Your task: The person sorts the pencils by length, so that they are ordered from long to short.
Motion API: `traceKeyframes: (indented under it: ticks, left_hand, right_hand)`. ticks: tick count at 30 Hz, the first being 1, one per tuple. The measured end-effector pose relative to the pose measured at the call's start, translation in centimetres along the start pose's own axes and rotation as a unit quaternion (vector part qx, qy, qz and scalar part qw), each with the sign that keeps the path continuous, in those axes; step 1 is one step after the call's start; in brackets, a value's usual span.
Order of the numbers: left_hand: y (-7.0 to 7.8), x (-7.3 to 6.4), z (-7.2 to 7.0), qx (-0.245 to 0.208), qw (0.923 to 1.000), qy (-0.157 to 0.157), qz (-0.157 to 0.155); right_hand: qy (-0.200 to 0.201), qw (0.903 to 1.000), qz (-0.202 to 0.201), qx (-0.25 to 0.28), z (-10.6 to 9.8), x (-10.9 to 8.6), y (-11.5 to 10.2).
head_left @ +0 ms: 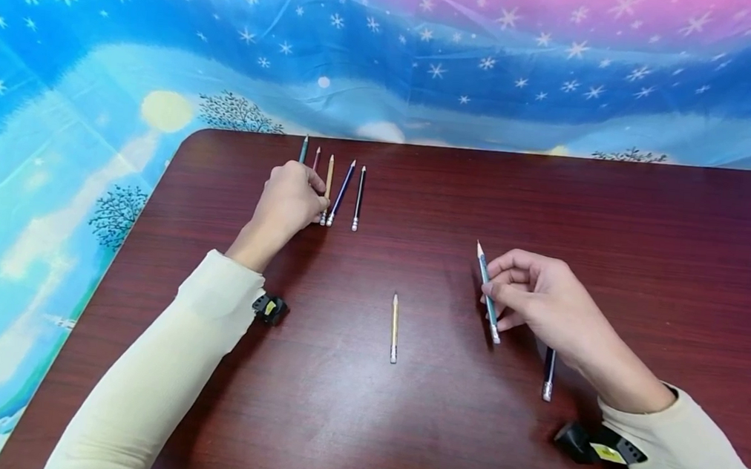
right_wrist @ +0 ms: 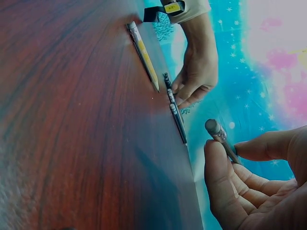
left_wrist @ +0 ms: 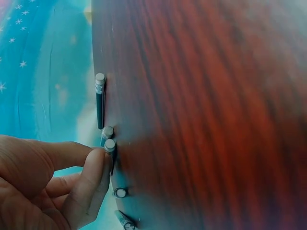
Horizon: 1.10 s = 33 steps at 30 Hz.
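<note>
My left hand [head_left: 289,199] is at the row of pencils near the table's far left edge. Its thumb and fingertips pinch the yellow pencil [head_left: 330,175] in the middle of that row, close to the eraser end. On one side lie a green pencil [head_left: 304,149] and a red pencil [head_left: 317,159], partly hidden by the hand; on the other, a blue pencil [head_left: 342,193] and a black pencil [head_left: 359,197]. Raised above the table at right, my right hand [head_left: 538,290] holds a light-blue pencil [head_left: 489,298] between thumb and fingers, point facing away.
Another yellow pencil [head_left: 395,329] lies alone near the middle of the dark red-brown table [head_left: 440,419]. A dark pencil [head_left: 548,376] lies partly beneath my right hand. Behind the table's far edge hangs a snowflake-patterned cloth [head_left: 431,60].
</note>
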State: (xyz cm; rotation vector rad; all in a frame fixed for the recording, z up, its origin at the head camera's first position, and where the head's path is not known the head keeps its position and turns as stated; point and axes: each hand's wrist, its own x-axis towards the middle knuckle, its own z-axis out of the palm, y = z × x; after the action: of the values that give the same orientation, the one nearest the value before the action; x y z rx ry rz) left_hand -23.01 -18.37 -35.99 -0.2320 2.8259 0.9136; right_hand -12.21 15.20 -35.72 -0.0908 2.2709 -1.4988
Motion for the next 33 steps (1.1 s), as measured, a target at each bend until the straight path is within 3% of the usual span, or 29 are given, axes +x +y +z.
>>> traceKeyframes:
  ticks: [11, 16, 21, 33]
  left_hand:
    - [0.0, 0.1, 0.0, 0.009, 0.9999, 0.002, -0.007]
    - [0.3, -0.2, 0.0, 0.024, 0.999, 0.025, 0.026]
    - [0.8, -0.3, 0.4, 0.025, 0.9981, 0.023, 0.052]
    - [1.4, -0.1, 1.2, 0.047, 0.9971, 0.009, 0.059]
  right_hand:
    - [-0.001, 1.0, 0.0, 0.002, -0.1, 0.0, 0.0]
    - [-0.001, 1.0, 0.0, 0.003, -0.1, 0.0, 0.0]
    - [0.001, 1.0, 0.002, 0.003, -0.1, 0.0, 0.1]
    - [0.0, 0.9999, -0.003, 0.012, -0.3, 0.0, 0.3]
